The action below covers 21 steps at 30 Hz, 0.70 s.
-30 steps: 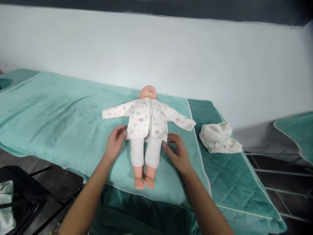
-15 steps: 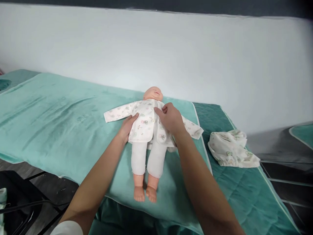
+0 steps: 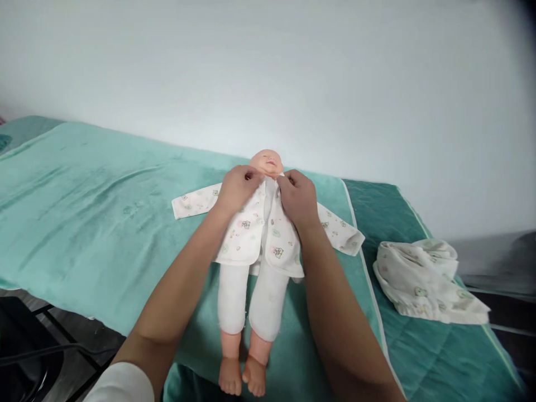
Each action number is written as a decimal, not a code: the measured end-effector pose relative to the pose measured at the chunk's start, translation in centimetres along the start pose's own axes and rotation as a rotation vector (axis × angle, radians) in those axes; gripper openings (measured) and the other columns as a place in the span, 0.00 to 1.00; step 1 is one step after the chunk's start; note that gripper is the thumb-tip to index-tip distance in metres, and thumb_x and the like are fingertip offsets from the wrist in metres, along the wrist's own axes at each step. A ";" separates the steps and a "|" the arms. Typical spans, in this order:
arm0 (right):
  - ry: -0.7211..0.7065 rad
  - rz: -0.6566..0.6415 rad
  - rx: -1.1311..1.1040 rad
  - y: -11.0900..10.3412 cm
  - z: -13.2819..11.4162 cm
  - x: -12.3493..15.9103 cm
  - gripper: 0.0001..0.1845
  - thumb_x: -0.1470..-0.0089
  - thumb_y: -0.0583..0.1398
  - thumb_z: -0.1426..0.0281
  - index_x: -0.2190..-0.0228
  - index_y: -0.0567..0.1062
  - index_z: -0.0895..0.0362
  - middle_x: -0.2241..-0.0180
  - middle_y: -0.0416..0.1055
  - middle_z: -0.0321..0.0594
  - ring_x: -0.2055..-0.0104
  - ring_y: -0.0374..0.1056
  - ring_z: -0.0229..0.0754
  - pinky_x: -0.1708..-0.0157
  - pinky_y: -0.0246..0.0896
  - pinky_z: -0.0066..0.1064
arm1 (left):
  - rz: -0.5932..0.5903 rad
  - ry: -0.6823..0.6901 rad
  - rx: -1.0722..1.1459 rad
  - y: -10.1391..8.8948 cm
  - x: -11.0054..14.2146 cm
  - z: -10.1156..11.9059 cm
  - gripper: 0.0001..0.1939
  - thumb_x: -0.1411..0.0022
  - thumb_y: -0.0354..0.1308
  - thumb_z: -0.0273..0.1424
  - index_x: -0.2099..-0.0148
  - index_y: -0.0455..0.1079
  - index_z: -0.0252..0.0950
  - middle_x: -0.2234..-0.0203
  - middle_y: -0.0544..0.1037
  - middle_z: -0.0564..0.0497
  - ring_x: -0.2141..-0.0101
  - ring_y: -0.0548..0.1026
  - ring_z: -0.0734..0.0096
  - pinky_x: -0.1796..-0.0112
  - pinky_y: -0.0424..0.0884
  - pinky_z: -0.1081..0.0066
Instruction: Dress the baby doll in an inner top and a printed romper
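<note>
A baby doll (image 3: pixel 268 162) lies on its back with its head toward the wall and its bare feet toward me. It wears a white printed jacket (image 3: pixel 245 240), which hangs open down the front over a white body and legs. At the neckline, my left hand (image 3: pixel 238 187) pinches the jacket's edge on the left side of the opening. Opposite it, my right hand (image 3: pixel 298 195) pinches the other edge just below the doll's chin. The jacket's sleeves stretch out to both sides. My fingers hide the collar corners.
Under the doll is a light green sheet (image 3: pixel 104 195), with a darker quilted cover (image 3: pixel 427 357) to the right. A bundled white printed garment (image 3: pixel 422 279) lies on that cover. A white wall (image 3: pixel 268 72) rises behind; a black chair (image 3: pixel 25 346) stands at lower left.
My left hand has moved from the jacket's side up to the collar. My right hand has shifted slightly to the right edge at the neck. The view has come closer.
</note>
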State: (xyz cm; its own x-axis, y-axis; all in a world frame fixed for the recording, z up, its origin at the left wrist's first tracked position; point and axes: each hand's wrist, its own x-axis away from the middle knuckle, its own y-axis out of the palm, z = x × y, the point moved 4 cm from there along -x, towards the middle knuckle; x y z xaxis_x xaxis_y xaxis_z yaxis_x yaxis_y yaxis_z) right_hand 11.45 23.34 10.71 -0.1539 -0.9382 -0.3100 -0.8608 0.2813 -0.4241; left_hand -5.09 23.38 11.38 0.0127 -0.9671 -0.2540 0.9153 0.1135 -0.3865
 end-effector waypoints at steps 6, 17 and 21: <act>0.059 -0.002 -0.166 0.7 1.2 0.5 0.10 0.49 0.60 0.65 0.67 0.79 0.56 0.69 0.75 0.36 0.66 0.67 0.41 0.61 0.63 0.33 | -0.075 -0.037 0.070 1.8 -1.9 -0.3 0.05 0.40 0.62 0.29 0.69 0.74 0.35 0.67 0.82 0.49 0.64 0.76 0.67 0.59 0.68 0.67; 0.126 -0.041 -0.385 0.9 1.8 0.7 0.13 0.49 0.63 0.62 0.65 0.81 0.56 0.72 0.73 0.35 0.71 0.65 0.37 0.69 0.63 0.30 | -0.045 -0.156 0.364 1.9 -1.1 -0.6 0.04 0.42 0.65 0.29 0.67 0.76 0.34 0.70 0.80 0.50 0.67 0.75 0.71 0.62 0.69 0.70; 0.086 -0.078 -0.293 1.0 1.4 0.6 0.14 0.52 0.66 0.62 0.64 0.81 0.56 0.66 0.77 0.39 0.66 0.70 0.40 0.63 0.67 0.33 | -0.067 -0.123 0.368 1.9 -1.1 -1.6 0.03 0.42 0.65 0.28 0.65 0.75 0.35 0.70 0.80 0.51 0.67 0.76 0.71 0.61 0.70 0.70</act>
State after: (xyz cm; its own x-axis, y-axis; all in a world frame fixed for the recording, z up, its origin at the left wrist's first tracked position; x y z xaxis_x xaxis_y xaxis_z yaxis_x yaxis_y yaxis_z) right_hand 11.22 23.36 8.92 -0.1113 -0.9718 -0.2079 -0.9728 0.1493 -0.1771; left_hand -4.02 25.01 9.55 -0.0246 -0.9922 -0.1226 0.9986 -0.0186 -0.0497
